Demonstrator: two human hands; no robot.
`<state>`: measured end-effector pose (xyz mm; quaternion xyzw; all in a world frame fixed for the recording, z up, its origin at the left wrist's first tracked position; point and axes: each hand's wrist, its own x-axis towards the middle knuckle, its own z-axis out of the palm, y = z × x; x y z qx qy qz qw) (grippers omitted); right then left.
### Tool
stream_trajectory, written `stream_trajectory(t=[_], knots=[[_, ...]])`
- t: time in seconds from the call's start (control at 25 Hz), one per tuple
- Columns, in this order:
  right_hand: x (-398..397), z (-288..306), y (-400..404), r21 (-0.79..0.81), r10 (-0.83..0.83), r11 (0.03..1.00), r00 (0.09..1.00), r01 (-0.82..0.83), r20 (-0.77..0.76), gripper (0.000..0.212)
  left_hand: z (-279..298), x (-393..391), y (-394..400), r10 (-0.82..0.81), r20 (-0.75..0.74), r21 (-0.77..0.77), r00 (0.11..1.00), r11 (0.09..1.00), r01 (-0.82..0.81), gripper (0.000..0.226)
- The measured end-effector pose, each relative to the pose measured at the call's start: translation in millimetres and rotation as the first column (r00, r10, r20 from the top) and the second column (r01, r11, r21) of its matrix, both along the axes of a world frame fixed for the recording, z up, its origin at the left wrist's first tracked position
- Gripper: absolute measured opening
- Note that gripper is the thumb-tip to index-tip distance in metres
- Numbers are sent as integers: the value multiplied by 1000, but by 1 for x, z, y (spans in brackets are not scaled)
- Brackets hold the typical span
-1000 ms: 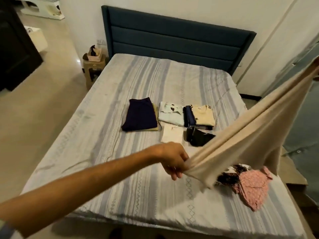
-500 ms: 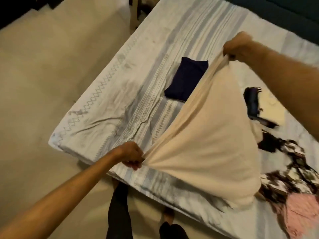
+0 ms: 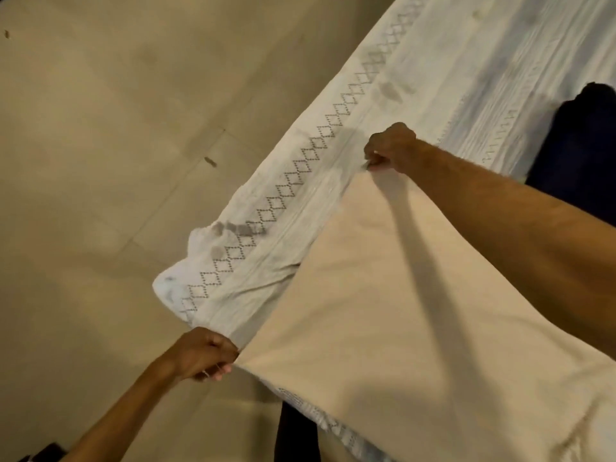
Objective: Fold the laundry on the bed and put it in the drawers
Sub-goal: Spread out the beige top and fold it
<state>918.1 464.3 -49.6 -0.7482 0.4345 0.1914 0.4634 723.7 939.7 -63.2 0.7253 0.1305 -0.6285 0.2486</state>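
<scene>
A large cream cloth (image 3: 416,328) is stretched flat over the near left corner of the bed (image 3: 450,61). My left hand (image 3: 203,356) grips one corner of the cloth at the bed's front edge. My right hand (image 3: 390,150) pinches the other corner farther up the bed, close to its left side. A folded dark navy garment (image 3: 580,145) lies on the striped sheet at the right edge of the view, partly behind my right forearm. The other laundry is out of view.
Beige tiled floor (image 3: 116,161) lies left of and in front of the bed. The sheet's corner with a diamond border (image 3: 233,255) hangs rumpled over the mattress edge. A dark trouser leg (image 3: 295,435) shows below the bed's front edge.
The camera has tilted down and left. Both hands carried the cream cloth down and left, from hanging in the air to spread over the bed's near left corner. The right hand dropped low.
</scene>
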Motion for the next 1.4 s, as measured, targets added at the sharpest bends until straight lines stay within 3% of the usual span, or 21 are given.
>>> stream_trajectory(t=[0.08,0.12,0.2,0.24,0.32,0.4,0.52,0.64,0.72,0.8,0.88,0.96,1.12,1.2,1.24,1.28,1.32,1.36,1.4], knots=[[-4,-6,20,124,-30,992,1000,30,-3,23,-2,0,6,68,39,-58,997,996,-66,8],[-12,-9,27,98,-20,995,1000,18,22,22,-2,-3,4,108,71,-83,992,991,-102,7],[-44,-9,29,-104,111,990,984,-97,142,21,0,-15,-4,193,212,-102,958,979,-174,8],[-65,-10,25,-243,231,953,951,-180,203,24,1,-23,-11,215,348,-96,913,976,-193,10],[-124,-6,11,-464,432,842,860,-276,271,30,12,-43,-30,173,659,-94,732,984,-148,15],[-194,-5,-5,-541,482,796,825,-270,297,32,22,-65,-51,83,820,-103,566,995,4,11],[-328,-8,-46,-572,406,795,878,-202,254,33,29,-112,-108,-82,893,-107,443,916,387,9],[-481,-11,-88,-564,271,814,950,-139,157,31,16,-182,-180,-260,901,-75,348,697,713,19],[-570,-16,-106,-548,171,832,979,-81,115,34,-1,-228,-217,-324,898,-56,297,587,807,22],[-670,-22,-122,-546,-34,837,999,41,23,38,-20,-286,-260,-366,913,4,180,450,893,29],[-764,-35,-129,-552,-277,814,956,180,-98,46,-33,-345,-295,-365,929,60,64,319,946,42],[-838,-46,-119,-532,-399,807,901,257,-171,53,-40,-399,-327,-284,959,69,4,245,967,44],[-868,-38,-90,-330,-481,816,874,474,67,24,-36,-478,-361,-251,968,75,0,288,955,36],[-851,-28,-82,-125,-536,825,834,551,134,20,-28,-509,-359,-283,959,116,10,426,897,34],[-841,-23,-78,32,-577,815,804,579,143,23,-22,-520,-355,-296,950,97,96,576,812,34],[-831,-20,-73,186,-612,788,782,587,120,27,-17,-529,-351,-271,930,49,247,759,649,36],[-821,-18,-67,323,-625,753,777,574,76,29,-15,-534,-346,-160,882,-28,443,921,389,40],[-813,-16,-61,425,-610,726,791,541,36,27,-12,-535,-343,28,784,-94,620,993,74,42],[-806,-16,-55,486,-587,712,810,508,13,24,-10,-533,-342,215,665,-112,715,976,-189,40]])
